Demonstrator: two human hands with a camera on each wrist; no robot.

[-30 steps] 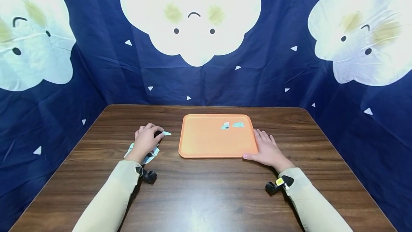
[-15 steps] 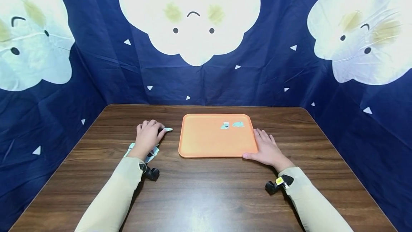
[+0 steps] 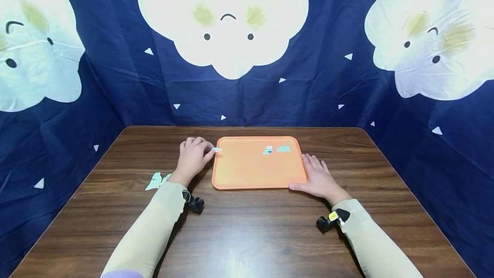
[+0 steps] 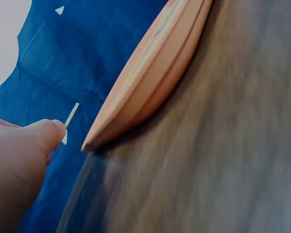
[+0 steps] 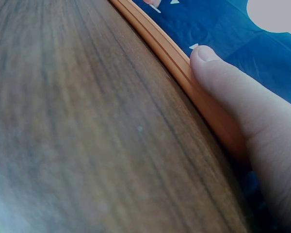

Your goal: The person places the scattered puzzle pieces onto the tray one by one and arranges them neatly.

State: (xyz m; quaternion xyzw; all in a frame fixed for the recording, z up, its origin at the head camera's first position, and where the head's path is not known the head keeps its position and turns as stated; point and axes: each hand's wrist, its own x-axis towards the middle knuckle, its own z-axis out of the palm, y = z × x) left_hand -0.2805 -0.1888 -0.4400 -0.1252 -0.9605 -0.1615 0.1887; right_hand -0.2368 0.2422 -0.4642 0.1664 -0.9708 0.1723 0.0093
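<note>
Between thumb and fingers my left hand (image 3: 193,158) pinches a small pale blue piece (image 3: 218,149), held at the left rim of the orange tray (image 3: 254,170). In the left wrist view the piece (image 4: 72,114) shows edge-on past the thumb, raised beside the tray (image 4: 145,82). My right hand (image 3: 319,178) rests against the tray's right side with fingers spread, its thumb on the near right corner. Two light blue pieces (image 3: 268,150) (image 3: 284,149) lie in the tray's upper right part.
More light blue pieces (image 3: 155,181) lie on the brown wooden table (image 3: 247,226) at the left, partly hidden by my left wrist. A dark blue curtain (image 3: 247,102) with white cloud shapes stands behind and at both sides of the table.
My left hand has moved right with the pinched piece, from the table to the tray's left rim, uncovering part of the pieces at the left. My right hand has stayed against the tray.
</note>
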